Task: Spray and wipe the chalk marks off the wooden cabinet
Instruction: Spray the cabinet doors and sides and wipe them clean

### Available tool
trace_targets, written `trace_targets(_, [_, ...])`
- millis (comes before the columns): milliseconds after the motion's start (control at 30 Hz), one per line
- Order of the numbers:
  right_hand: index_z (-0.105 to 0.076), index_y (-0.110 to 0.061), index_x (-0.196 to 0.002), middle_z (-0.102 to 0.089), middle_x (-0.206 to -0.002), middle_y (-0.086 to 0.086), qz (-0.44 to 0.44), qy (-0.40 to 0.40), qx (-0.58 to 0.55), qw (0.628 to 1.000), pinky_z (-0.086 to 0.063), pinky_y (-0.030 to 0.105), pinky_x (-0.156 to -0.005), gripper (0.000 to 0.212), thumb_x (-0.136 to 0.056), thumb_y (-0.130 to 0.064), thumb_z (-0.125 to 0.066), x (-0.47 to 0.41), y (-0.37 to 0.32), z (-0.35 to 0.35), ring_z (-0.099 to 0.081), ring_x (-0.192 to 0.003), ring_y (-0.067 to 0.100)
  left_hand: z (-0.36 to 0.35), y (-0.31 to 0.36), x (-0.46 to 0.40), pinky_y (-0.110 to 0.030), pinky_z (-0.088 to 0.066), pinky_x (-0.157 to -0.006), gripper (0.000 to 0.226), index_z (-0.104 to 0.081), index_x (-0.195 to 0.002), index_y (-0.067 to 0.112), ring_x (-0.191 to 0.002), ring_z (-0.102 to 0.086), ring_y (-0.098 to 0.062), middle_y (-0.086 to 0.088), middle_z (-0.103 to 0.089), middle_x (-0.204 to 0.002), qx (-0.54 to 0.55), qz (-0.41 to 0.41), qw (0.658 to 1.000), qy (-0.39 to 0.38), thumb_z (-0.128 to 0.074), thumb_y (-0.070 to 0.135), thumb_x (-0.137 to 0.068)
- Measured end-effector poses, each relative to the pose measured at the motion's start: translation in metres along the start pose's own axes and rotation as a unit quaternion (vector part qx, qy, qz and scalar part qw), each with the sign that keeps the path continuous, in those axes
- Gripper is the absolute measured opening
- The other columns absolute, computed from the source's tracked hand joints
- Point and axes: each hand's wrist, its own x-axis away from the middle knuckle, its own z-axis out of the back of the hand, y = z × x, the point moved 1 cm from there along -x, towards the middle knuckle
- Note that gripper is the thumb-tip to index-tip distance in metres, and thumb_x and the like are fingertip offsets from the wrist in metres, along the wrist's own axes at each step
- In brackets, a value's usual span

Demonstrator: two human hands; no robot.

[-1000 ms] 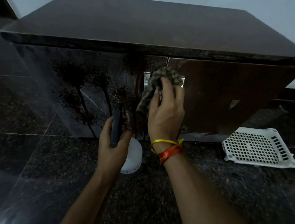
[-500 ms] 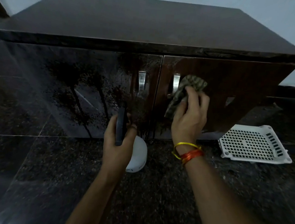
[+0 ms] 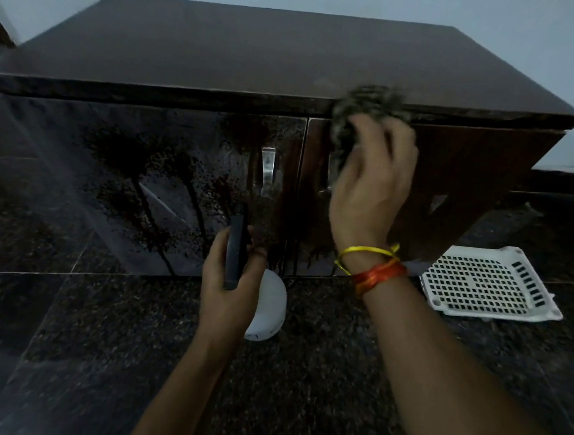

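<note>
A dark wooden cabinet (image 3: 223,47) with two doors stands on the floor. Its left door (image 3: 144,178) is wet with spray droplets and drips, and a pale chalk line shows under them. My right hand (image 3: 370,182) holds a crumpled greenish cloth (image 3: 362,110) against the top of the right door, near the cabinet's top edge; both are blurred. My left hand (image 3: 232,281) grips a spray bottle (image 3: 268,305) with a black head and white body, held low in front of the doors' seam. A metal handle (image 3: 267,171) shows on the left door; the right door's handle is hidden behind my hand.
A white perforated plastic tray (image 3: 486,284) lies on the dark speckled stone floor (image 3: 98,322) at the cabinet's right foot. A pale wall (image 3: 534,30) stands behind the cabinet.
My right hand has moved the cloth from the door handles rightward and then up to the top edge of the right door. My left hand with the bottle has stayed low in front.
</note>
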Motion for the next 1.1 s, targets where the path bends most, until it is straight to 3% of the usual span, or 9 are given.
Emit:
trace_targets(133, [-0.07, -0.018, -0.104, -0.065, -0.108, 0.008, 0.147, -0.081, 0.089, 0.982, -0.037, 0.036, -0.068, 0.025, -0.086, -0.009, -0.054, 0.017, -0.025, -0.018, -0.053, -0.093, 0.031, 0.004, -0.003, -0.001, -0.028, -0.041, -0.07, 0.03, -0.057, -0.118, 0.036, -0.092, -0.062, -0.002, 0.018, -0.06, -0.091, 0.0, -0.014, 1.0, 0.018, -0.055, 0.013, -0.097])
trace_targets(233, [-0.069, -0.019, -0.102, -0.065, -0.107, 0.007, 0.139, -0.087, 0.108, 0.98, -0.036, 0.036, -0.07, 0.023, -0.086, -0.011, -0.054, 0.019, -0.019, -0.02, -0.049, -0.095, 0.028, 0.009, -0.003, -0.001, -0.025, -0.041, -0.069, 0.037, -0.051, -0.114, 0.047, -0.095, -0.059, 0.003, 0.023, -0.059, -0.098, -0.001, -0.006, 1.0, 0.024, -0.054, 0.015, -0.097])
trace_targets(300, [-0.069, -0.018, -0.1, -0.064, -0.104, 0.009, 0.119, -0.065, 0.1, 0.986, -0.038, 0.036, -0.07, 0.023, -0.083, -0.01, -0.057, 0.012, -0.01, -0.013, -0.051, -0.093, 0.029, 0.011, -0.003, -0.001, -0.027, -0.04, -0.069, 0.04, -0.047, -0.111, 0.052, -0.083, -0.057, 0.016, 0.036, -0.06, -0.091, -0.002, 0.001, 1.0, 0.021, -0.054, 0.015, -0.098])
trace_targets(433, [-0.067, -0.012, -0.106, -0.06, -0.107, 0.017, 0.021, -0.013, 0.07, 0.997, -0.042, 0.037, -0.076, 0.033, -0.078, -0.004, -0.051, 0.0, 0.013, 0.004, -0.055, -0.09, 0.035, 0.012, -0.009, -0.004, -0.025, -0.039, -0.068, 0.033, -0.053, -0.13, 0.018, -0.076, -0.055, 0.002, 0.011, -0.056, -0.092, -0.003, -0.005, 1.0, 0.019, -0.054, 0.017, -0.097])
trace_targets(567, [-0.064, -0.006, -0.106, -0.055, -0.11, 0.021, -0.06, 0.029, 0.053, 0.996, -0.039, 0.029, -0.083, 0.034, -0.079, -0.001, -0.045, -0.003, 0.028, 0.014, -0.055, -0.096, 0.034, 0.005, -0.008, -0.004, -0.023, -0.04, -0.071, 0.025, -0.057, -0.121, 0.016, -0.08, -0.056, 0.0, 0.008, -0.057, -0.092, -0.004, -0.005, 1.0, 0.005, -0.056, 0.017, -0.097])
trace_targets(833, [-0.058, -0.012, -0.108, -0.05, -0.112, 0.019, -0.122, -0.114, 0.082, 0.982, -0.047, 0.038, -0.08, 0.031, -0.08, 0.0, -0.051, 0.081, 0.05, -0.016, -0.055, -0.099, 0.038, -0.001, -0.01, -0.001, -0.023, -0.037, -0.069, 0.03, -0.054, -0.127, 0.019, -0.095, -0.058, -0.012, 0.002, -0.058, -0.108, -0.002, 0.018, 1.0, -0.014, -0.055, 0.019, -0.097])
trace_targets(933, [-0.059, -0.005, -0.108, -0.05, -0.112, 0.02, -0.163, -0.11, 0.006, 0.98, -0.044, 0.027, -0.087, 0.029, -0.083, 0.007, -0.051, 0.092, 0.047, -0.018, -0.056, -0.101, 0.034, 0.002, -0.01, -0.003, -0.015, -0.039, -0.067, 0.03, -0.054, -0.126, 0.028, -0.095, -0.059, -0.006, 0.006, -0.06, -0.11, 0.0, 0.018, 1.0, -0.01, -0.055, 0.019, -0.098])
trace_targets(1033, [-0.055, -0.001, -0.113, -0.051, -0.113, 0.015, -0.199, -0.032, -0.071, 0.977, -0.032, 0.0, -0.086, 0.029, -0.086, 0.007, -0.048, 0.066, 0.029, -0.011, -0.051, -0.102, 0.015, 0.003, -0.012, -0.005, -0.017, -0.042, -0.068, 0.03, -0.054, -0.127, 0.028, -0.095, -0.059, -0.008, 0.004, -0.06, -0.11, 0.001, 0.021, 1.0, 0.004, -0.055, 0.021, -0.097])
trace_targets(1100, [-0.052, -0.001, -0.119, -0.051, -0.116, 0.013, -0.179, -0.003, -0.096, 0.979, -0.031, 0.001, -0.088, 0.031, -0.088, 0.003, -0.049, 0.048, 0.017, -0.009, -0.046, -0.104, 0.007, 0.002, -0.012, -0.005, -0.024, -0.042, -0.072, 0.033, -0.053, -0.131, 0.023, -0.096, -0.057, -0.013, 0.0, -0.058, -0.112, 0.001, 0.023, 1.0, 0.007, -0.055, 0.021, -0.098])
